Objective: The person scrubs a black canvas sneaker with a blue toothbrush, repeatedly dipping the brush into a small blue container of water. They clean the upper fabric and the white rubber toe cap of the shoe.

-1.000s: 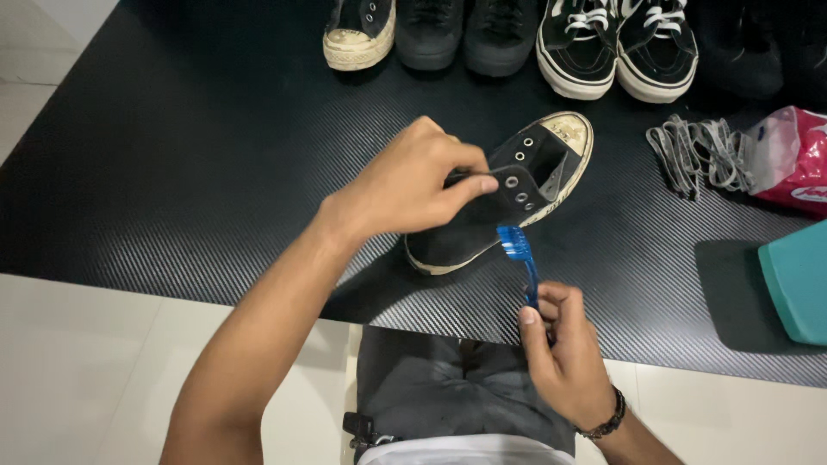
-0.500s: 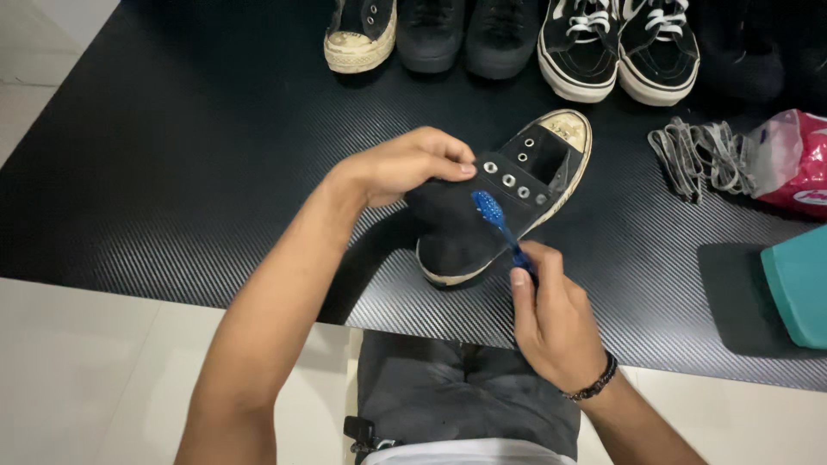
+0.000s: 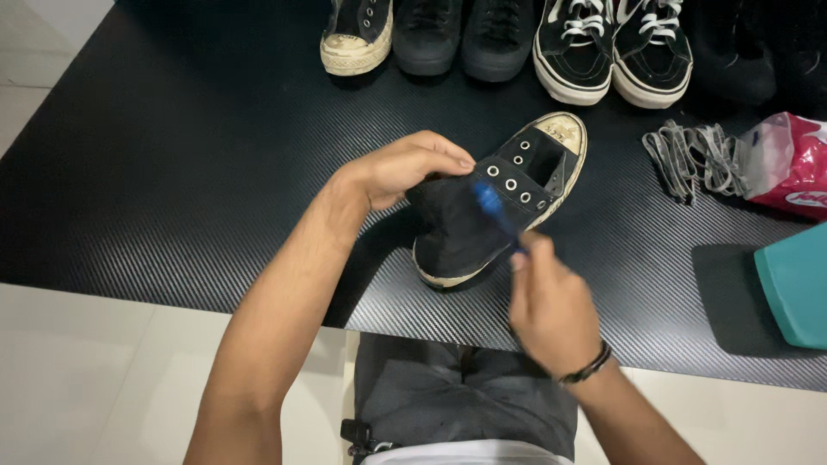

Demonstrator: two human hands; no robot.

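The black shoe [image 3: 495, 211] lies in the middle of the black mat [image 3: 172, 172]. Its long side runs slanted, with the worn white toe pointing up and to the right, away from the person, and the heel end close to them. It has no laces.

The left hand [image 3: 405, 168] grips the back part of the shoe, fingers curled over its top edge. The right hand [image 3: 551, 301] is closed around a blue brush [image 3: 493, 207], whose blue end lies on the shoe's side by the metal lace holes.

To the right of the shoe lie a bunch of grey laces [image 3: 689, 155], then a pink and white plastic bag [image 3: 788, 168]. Below the bag is a teal box [image 3: 797, 284]. Behind the shoe stands a row of shoes [image 3: 508, 39].
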